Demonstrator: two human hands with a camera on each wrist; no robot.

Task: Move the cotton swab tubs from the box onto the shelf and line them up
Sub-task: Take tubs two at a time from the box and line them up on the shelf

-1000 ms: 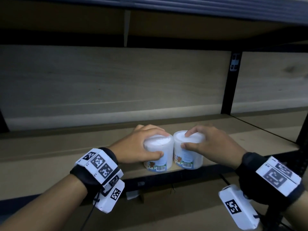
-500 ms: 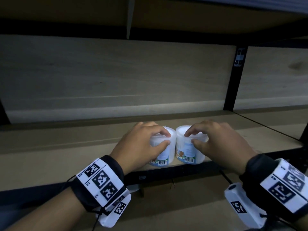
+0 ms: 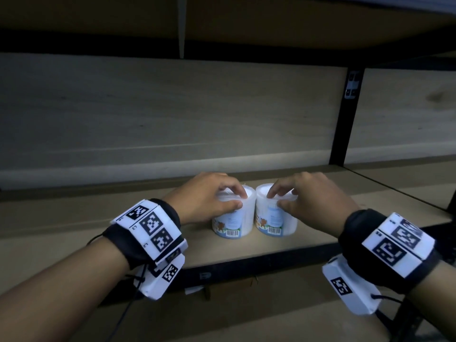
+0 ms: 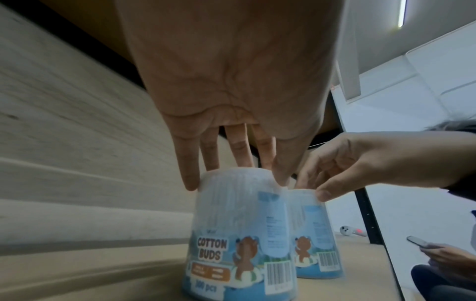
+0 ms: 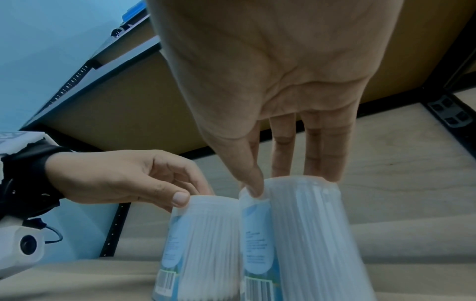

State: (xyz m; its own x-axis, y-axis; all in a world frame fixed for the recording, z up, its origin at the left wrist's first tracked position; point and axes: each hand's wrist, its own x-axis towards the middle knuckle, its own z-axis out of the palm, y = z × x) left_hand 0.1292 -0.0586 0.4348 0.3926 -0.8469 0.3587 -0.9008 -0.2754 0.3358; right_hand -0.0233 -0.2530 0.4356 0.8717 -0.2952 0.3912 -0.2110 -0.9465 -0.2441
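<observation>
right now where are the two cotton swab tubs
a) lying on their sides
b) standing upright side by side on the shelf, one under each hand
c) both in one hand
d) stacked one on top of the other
b: the left tub and right tub stand upright next to each other on the shelf, the left hand gripping one top, the right hand the other.

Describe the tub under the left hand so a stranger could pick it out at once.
On the wooden shelf, near its front edge, two cotton bud tubs stand upright side by side. Yours is the left tub, gripped at its rim by the left hand; the right tub sits under the right hand.
</observation>
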